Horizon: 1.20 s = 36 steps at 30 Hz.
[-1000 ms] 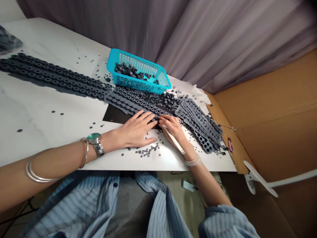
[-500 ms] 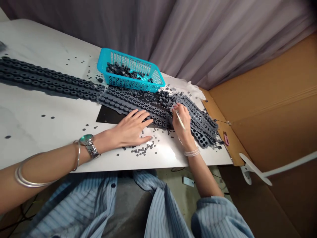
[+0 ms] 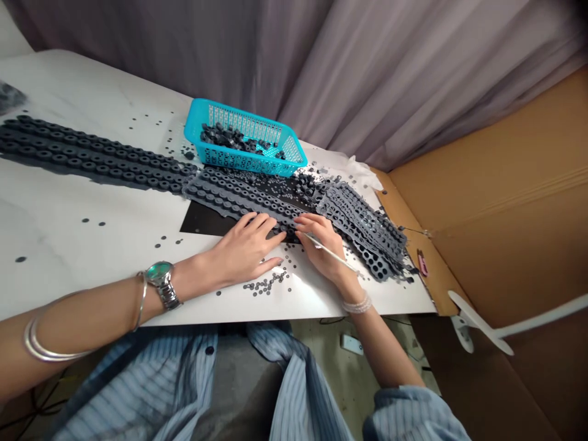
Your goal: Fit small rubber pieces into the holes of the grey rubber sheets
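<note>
A dark grey moulded rubber sheet (image 3: 239,195) with rows of ring-shaped parts lies partly over a black mat (image 3: 199,219). My left hand (image 3: 243,248) rests on its near edge with fingers spread, holding nothing. Closed around a thin pale stick-like tool (image 3: 331,252) is my right hand (image 3: 323,248), at the right end of the same sheet. The tool's tip is hidden by my fingers. To the right of that hand, punched sheets (image 3: 362,214) full of holes lie in a pile.
A turquoise basket (image 3: 245,160) behind the sheet holds loose black parts. A longer ringed strip (image 3: 92,153) extends left. Small black discs (image 3: 266,285) are scattered on the white table (image 3: 114,257). A pink cutter (image 3: 422,263) lies on cardboard at the right.
My right hand has moved left and nearer to me, from beside the punched pile to the sheet's right end, still holding the tool. My left hand stays on the sheet. The view has shifted slightly.
</note>
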{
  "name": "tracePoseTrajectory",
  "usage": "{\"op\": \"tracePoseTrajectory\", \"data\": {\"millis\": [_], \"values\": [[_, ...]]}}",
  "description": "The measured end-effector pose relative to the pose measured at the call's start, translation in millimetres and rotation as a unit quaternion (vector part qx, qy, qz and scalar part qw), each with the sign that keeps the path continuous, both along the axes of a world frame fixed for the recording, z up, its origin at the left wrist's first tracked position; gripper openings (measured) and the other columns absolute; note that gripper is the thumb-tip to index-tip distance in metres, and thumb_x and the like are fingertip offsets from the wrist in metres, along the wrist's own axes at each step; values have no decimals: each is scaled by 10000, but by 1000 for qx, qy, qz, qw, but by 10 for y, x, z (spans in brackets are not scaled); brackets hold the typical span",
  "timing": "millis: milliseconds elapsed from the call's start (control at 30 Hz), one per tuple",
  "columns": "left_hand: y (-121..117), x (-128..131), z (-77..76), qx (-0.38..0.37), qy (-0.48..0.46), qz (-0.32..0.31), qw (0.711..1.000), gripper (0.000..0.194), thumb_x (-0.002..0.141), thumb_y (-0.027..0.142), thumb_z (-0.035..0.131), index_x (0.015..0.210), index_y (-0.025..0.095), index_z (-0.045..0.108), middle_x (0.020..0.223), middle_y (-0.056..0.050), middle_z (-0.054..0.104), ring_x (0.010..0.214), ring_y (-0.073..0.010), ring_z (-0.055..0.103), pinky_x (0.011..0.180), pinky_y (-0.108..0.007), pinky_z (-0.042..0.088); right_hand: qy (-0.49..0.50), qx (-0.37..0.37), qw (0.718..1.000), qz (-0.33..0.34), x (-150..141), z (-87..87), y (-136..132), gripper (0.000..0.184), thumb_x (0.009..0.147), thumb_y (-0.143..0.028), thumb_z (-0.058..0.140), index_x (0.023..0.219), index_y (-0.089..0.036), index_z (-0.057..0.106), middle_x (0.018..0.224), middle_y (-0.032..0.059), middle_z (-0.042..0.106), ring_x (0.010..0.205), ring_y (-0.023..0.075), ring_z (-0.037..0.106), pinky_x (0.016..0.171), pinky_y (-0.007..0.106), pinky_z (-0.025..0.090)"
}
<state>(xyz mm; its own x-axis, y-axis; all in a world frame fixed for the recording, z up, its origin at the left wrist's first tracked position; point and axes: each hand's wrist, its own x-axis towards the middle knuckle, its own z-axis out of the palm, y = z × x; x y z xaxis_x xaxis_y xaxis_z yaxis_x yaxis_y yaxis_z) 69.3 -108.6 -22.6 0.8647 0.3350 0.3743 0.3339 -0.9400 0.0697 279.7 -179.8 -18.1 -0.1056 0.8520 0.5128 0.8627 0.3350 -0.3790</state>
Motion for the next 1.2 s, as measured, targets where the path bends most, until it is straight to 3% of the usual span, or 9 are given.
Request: {"op": "tracePoseTrajectory", "data": {"millis": [233,500,733,800,900,1033,1200], "values": [[4,4,-21,-9,13,6,1000,454,917,495,464,1199,179,628,1259,-169,533,1236,-342,431,1015,-508,369,-32,-8,998,51,-58,-10,-42,107,942,-216,531,951,-238,635,1144,81,696,1145,222,606,966,452,504],[2,2,-42,-44,-2,10,999,432,898,485,507,1174,179,636,1275,-163,489,1237,-333,416,1029,-496,367,-90,-16,994,63,-49,-32,-44,160,971,-227,478,1041,-222,623,1188,114,659,1139,228,600,926,434,517],[29,0,-63,-91,-14,14,996,406,865,469,564,1151,196,656,1242,-141,429,1217,-319,379,1046,-481,352,-211,-31,969,128,-27,-29,64,217,1002,-222,391,1050,-207,602,1261,137,621,1299,262,480,971,455,493],[33,3,-52,-97,-12,16,995,420,859,467,576,1171,197,655,1206,-137,430,1194,-318,386,1024,-478,367,-202,-27,973,106,-16,0,95,223,1002,-223,381,1055,-190,595,1288,158,593,1317,271,458,996,464,488],[38,5,-38,-95,-7,14,995,473,871,478,564,1245,195,624,1185,-140,428,1191,-320,389,1005,-475,372,-131,16,991,6,95,2,156,230,1000,-220,360,1079,-213,576,1312,145,555,1350,269,414,1046,492,460],[28,-3,-51,-82,0,13,997,481,884,482,551,1274,205,605,1234,-153,422,1227,-331,370,1021,-480,349,-56,38,994,-88,271,-61,214,169,980,-262,419,1004,-238,584,1160,119,630,1344,301,419,1061,574,423],[-26,-20,-63,-48,3,26,999,478,904,472,525,1292,199,582,1291,-171,432,1258,-347,350,1048,-508,306,-3,-10,998,-65,157,-51,171,141,952,-297,492,961,-249,624,1203,93,645,1316,284,466,1042,544,452]]}}
